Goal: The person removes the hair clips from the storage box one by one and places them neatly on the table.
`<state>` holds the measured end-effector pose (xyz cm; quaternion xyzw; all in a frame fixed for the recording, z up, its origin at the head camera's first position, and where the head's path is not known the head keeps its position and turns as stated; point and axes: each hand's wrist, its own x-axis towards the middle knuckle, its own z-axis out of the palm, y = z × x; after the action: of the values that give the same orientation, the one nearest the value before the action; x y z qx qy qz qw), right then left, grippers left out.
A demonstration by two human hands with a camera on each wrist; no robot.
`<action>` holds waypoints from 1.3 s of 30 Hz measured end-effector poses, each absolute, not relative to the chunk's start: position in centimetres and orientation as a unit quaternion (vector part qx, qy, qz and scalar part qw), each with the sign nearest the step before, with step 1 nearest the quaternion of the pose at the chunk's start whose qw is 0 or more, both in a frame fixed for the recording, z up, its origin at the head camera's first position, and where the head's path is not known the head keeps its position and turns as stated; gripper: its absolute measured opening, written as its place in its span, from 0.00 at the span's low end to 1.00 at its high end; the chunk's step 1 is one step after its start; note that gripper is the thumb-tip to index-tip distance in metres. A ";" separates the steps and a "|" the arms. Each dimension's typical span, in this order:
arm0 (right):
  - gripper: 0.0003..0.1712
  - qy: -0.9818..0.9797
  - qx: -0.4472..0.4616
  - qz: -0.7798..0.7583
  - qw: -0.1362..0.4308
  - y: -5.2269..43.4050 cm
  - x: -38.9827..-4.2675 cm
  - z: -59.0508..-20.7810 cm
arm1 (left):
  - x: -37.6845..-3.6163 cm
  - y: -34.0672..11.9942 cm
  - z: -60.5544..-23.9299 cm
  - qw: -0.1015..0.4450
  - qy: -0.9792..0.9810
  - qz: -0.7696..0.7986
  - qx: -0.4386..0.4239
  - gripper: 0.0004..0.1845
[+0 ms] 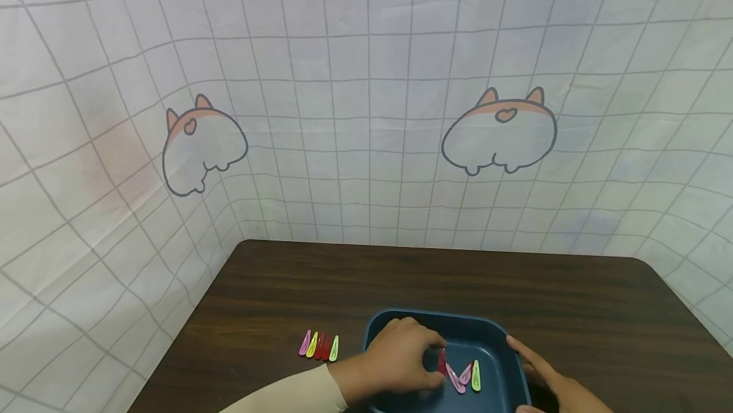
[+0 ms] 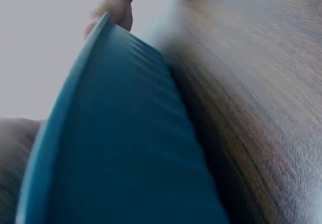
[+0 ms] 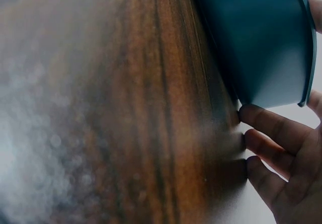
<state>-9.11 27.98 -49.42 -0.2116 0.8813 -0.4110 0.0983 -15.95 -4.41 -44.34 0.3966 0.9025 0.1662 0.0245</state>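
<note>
Placing red clip (image 1: pixel 441 360) in blue tray (image 1: pixel 504 371), lower centre, left hand (image 1: pixel 395 359) pinching; right hand (image 1: pixel 552 378) relaxed, bracing rim; next, probably fetching clips (image 1: pixel 319 345) lower left.

Left hand (image 1: pixel 401 356) reaches into the blue tray (image 1: pixel 504 378), fingers on a red clip (image 1: pixel 441 362). Right hand (image 1: pixel 552 382) rests against the tray's right rim. Four clips (image 1: pixel 319 345) lie left of the tray.

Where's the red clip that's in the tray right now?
In the head view the red clip lies in the blue tray, at the left hand's fingertips, just left of the pink clip.
</note>
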 end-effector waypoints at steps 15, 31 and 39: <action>0.52 0.880 -0.198 -0.416 0.113 28.0 -8.9 -49.5 | -15.7 -6.5 -43.1 0.024 0.897 0.204 0.392 0.25; 0.52 0.879 -0.204 -0.417 0.104 27.8 -8.6 -49.3 | -16.3 -8.2 -42.2 0.060 0.876 0.279 0.389 0.26; 0.53 0.883 -0.201 -0.412 0.104 27.7 -8.9 -49.2 | -16.5 -9.3 -42.2 0.014 0.873 0.292 0.390 0.26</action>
<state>-8.87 27.74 -49.24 -0.2012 0.8828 -0.4115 0.1044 -16.46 -9.34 -42.22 0.3897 0.8732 0.2925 0.0138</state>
